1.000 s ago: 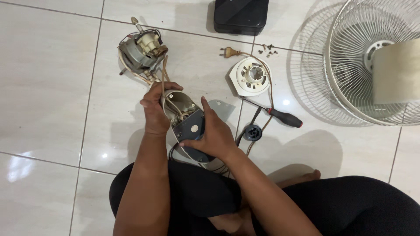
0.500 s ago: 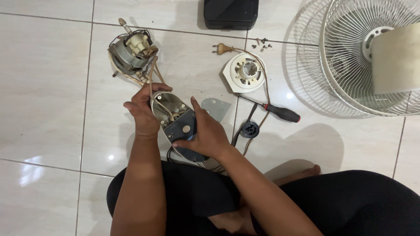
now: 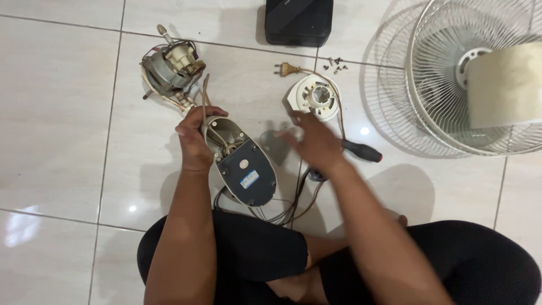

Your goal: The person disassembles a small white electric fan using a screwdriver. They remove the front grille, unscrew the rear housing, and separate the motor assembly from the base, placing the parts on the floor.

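My left hand (image 3: 195,141) grips the rim of an open cream fan housing (image 3: 240,164) with a dark inner plate and wires inside. Brown wires run from it up to a bare fan motor (image 3: 169,65) lying on the tiles. My right hand (image 3: 313,141) hovers blurred and open above the floor, right of the housing, with nothing in it. It is near a grey plastic piece (image 3: 272,141) and a screwdriver with a black and red handle (image 3: 361,151). A round white fan part (image 3: 313,95) lies just beyond my right hand.
Cream fan grilles (image 3: 451,85) lie at the right with a beige blade on top. A black box (image 3: 298,20) sits at the top edge. A plug (image 3: 287,69) and several small screws (image 3: 337,66) lie on the tiles. My black-clad legs fill the bottom.
My right hand has let go of the housing and swung right toward the screwdriver. My left hand still holds the housing, which now shows its whole dark plate.
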